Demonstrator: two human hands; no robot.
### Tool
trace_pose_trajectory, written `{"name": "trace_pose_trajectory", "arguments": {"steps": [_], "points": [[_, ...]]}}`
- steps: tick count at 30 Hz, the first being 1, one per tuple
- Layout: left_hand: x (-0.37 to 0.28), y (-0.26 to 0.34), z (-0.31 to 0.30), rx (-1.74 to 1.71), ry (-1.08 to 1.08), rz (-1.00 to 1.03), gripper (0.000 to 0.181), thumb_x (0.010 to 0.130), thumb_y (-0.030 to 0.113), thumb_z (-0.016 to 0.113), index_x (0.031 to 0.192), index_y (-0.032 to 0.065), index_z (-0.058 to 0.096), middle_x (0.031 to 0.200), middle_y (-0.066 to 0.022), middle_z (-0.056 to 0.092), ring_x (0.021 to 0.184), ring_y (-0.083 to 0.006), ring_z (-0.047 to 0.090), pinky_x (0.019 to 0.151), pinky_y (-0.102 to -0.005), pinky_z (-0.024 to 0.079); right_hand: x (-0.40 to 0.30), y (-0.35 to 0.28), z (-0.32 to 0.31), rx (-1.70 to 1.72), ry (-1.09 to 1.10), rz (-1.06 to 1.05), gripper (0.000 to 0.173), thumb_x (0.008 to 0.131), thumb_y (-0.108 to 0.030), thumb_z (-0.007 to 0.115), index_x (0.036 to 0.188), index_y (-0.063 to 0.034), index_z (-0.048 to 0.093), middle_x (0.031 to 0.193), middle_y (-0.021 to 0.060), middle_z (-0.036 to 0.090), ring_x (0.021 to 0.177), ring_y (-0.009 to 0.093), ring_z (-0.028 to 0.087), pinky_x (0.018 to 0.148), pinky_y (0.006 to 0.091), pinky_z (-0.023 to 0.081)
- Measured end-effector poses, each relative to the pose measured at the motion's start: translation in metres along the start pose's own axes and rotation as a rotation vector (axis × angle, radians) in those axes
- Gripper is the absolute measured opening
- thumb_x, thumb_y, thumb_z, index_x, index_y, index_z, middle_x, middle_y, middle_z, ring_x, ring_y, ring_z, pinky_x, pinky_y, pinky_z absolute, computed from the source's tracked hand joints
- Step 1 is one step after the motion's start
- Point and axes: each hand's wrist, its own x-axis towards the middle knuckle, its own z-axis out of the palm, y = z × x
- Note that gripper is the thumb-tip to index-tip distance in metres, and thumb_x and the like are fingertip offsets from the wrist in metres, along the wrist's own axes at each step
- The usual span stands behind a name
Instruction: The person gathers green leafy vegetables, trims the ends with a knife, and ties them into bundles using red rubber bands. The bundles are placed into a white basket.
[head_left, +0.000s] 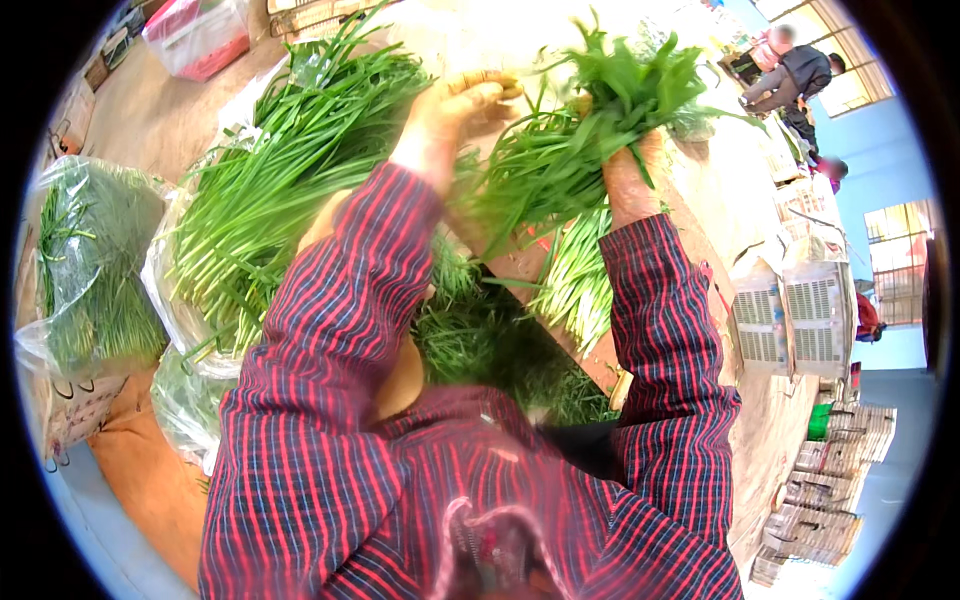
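Observation:
My right hand (634, 161) is closed around a bunch of long green leafy stalks (555, 157), whose leaf ends are blurred and spread over the wrist. To the left, my left hand (472, 94) is raised with its fingers loosely bent; no stalks show in it, and the space by its fingertips is overexposed. Beneath my left forearm and to its left lies a large heap of similar green stalks (247, 217) on clear plastic, pale ends towards me. Another bundle with pale stems (577, 285) lies below my right wrist.
Loose green trimmings (480, 337) lie low between my arms. A clear plastic bag of stalks (105, 277) stands at the left, and a pink and white plastic-wrapped container (199, 37) at the upper left. Plastic crates (817, 319) line the right side. Several people are at the upper right, one in dark clothing (806, 71).

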Motion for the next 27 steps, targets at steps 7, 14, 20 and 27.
{"name": "trace_pose_trajectory", "arguments": {"steps": [7,14,20,27], "points": [[-0.048,0.006,0.076,0.444,-0.072,0.224,0.086,0.071,0.004,0.071,0.143,-0.0067,0.025,0.141,-0.0229,0.039,0.128,-0.0341,0.043,0.110,-0.0399,0.035,-0.042,-0.025,0.073,-0.692,0.236,-0.097,0.022,0.080,-0.006,0.073,0.101,-0.0061,0.066,0.094,0.0039,0.068,0.080,0.015,0.062,0.072,0.0305,0.049],[-0.078,-0.112,0.104,-0.026,0.257,0.321,0.062,0.079,0.016,0.071,0.131,-0.0020,0.043,0.123,-0.0158,0.054,0.111,-0.0267,0.054,0.095,-0.0343,0.045,-0.121,0.010,0.109,0.241,0.128,-0.097,0.034,0.082,0.006,0.061,0.115,0.0008,0.055,0.108,0.0106,0.061,0.096,0.019,0.059,0.083,0.0298,0.052],[-0.125,-0.061,0.073,0.191,0.243,0.205,0.049,0.082,0.014,0.067,0.126,0.0005,0.050,0.115,-0.0100,0.059,0.103,-0.0210,0.057,0.089,-0.0336,0.048,-0.183,-0.015,0.128,-0.963,-0.065,-0.328,0.064,0.075,-0.003,0.073,0.132,0.0002,0.044,0.117,0.0105,0.059,0.104,0.020,0.056,0.087,0.0325,0.049],[-0.143,0.007,0.090,0.109,0.091,0.053,0.034,0.078,0.006,0.067,0.110,0.0016,0.057,0.100,-0.0085,0.063,0.095,-0.0213,0.061,0.091,-0.0352,0.049,-0.214,0.016,0.051,-0.615,0.035,-0.210,0.061,0.089,-0.030,0.065,0.141,-0.0083,0.041,0.124,0.0174,0.057,0.119,0.029,0.053,0.103,0.0371,0.040]]}}
